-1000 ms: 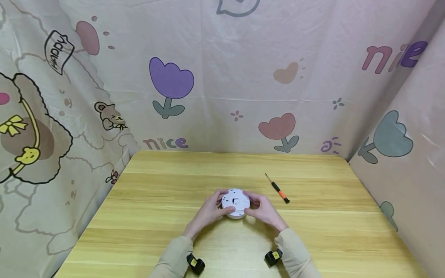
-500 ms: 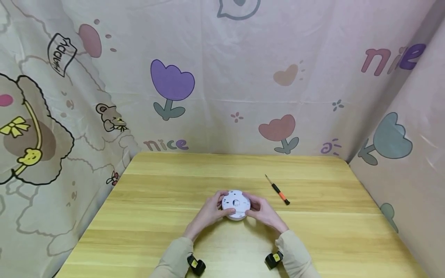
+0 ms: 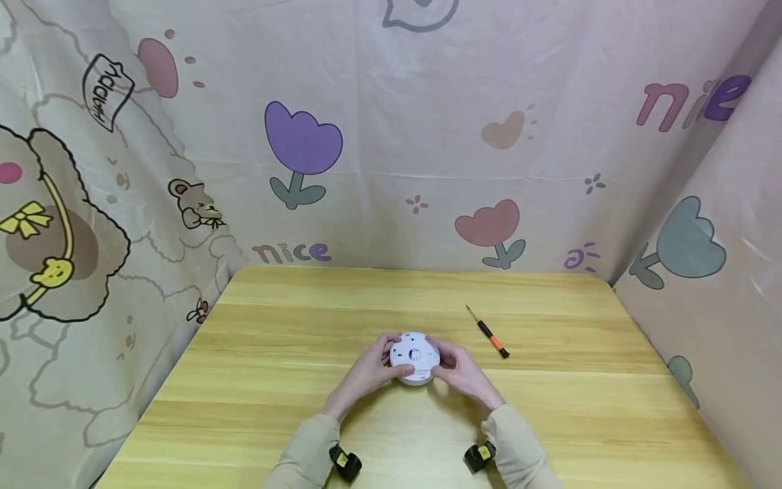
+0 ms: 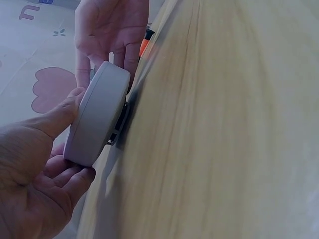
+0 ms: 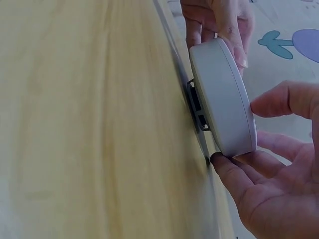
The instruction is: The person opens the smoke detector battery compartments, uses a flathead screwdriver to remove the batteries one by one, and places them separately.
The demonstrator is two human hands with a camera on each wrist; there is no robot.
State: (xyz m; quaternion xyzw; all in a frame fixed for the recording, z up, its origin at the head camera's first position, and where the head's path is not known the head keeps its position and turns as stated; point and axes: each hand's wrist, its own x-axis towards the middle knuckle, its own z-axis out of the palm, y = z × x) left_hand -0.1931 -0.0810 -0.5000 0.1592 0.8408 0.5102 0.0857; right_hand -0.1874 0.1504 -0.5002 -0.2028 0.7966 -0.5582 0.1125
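A round white smoke detector (image 3: 414, 345), its flat mounting side up, is held between both hands at the middle of the table. From the left, my left hand (image 3: 370, 361) grips its rim, thumb on the top face and fingers at the side and underneath. My right hand (image 3: 461, 371) grips the opposite rim in the same way. Both wrist views show the smooth side wall of the smoke detector (image 4: 96, 117) and a dark slotted part beneath it, close to the tabletop. Whether that part touches the wood, I cannot tell.
A screwdriver (image 3: 487, 333) with a black and orange handle lies to the right, beyond the right hand. The wooden table (image 3: 293, 326) ends at a patterned cloth (image 3: 391, 136) at the back and sides.
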